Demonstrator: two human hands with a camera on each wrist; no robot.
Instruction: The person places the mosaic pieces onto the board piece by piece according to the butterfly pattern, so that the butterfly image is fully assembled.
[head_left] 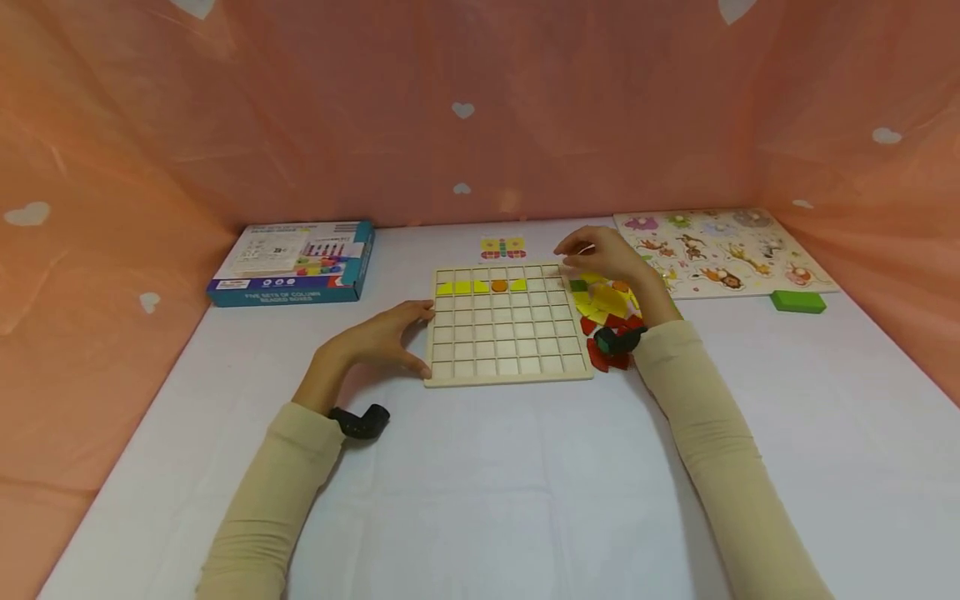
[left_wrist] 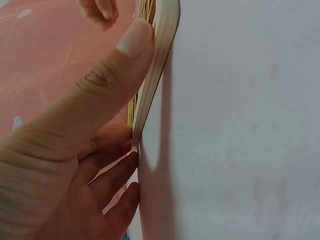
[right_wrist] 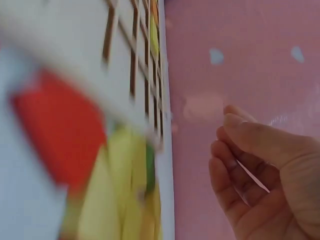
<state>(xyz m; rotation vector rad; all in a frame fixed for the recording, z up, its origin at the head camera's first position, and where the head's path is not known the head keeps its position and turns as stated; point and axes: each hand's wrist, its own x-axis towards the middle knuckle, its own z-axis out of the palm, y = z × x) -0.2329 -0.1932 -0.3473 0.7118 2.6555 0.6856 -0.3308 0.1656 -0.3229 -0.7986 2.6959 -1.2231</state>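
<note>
A square wooden grid board (head_left: 495,384) lies mid-table. Along one of its upper rows are several yellow pieces (head_left: 462,287) and an orange round piece (head_left: 499,286). My left hand (head_left: 385,337) touches the board's left edge, thumb near the front corner and fingers farther back; in the left wrist view the thumb (left_wrist: 102,80) rests against the wooden rim. Above the board's back right corner is my right hand (head_left: 606,252), fingers loosely bent and thumb close to the index finger. No piece shows between those fingertips. Beside the board lie loose yellow pieces (head_left: 606,300) and red pieces (head_left: 597,357).
Behind the board lies a small card (head_left: 502,248) with a coloured butterfly-like pattern. A blue and white box (head_left: 296,262) sits at back left. An animal knob puzzle (head_left: 720,250) lies at back right, with a green block (head_left: 797,302) at its front edge.
</note>
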